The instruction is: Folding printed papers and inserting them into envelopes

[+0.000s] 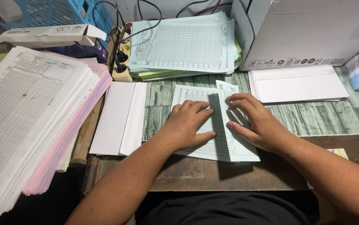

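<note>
On a cluttered wooden surface (196, 175), the left hand (187, 125) and right hand (254, 123) press flat, fingers spread, on a half-folded gridded form (219, 137), pinning its crease; an open envelope (119, 118) lies alongside, green forms (183, 46) stacked beyond.

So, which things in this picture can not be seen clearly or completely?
All in the head view:
- Folded gridded form: its middle is covered by the left hand and right hand.
- Grid entries on the green stack: too small.
- White carton: cut off by the top and right edges.
- Big sheet stack: cut off at the left edge.
</note>
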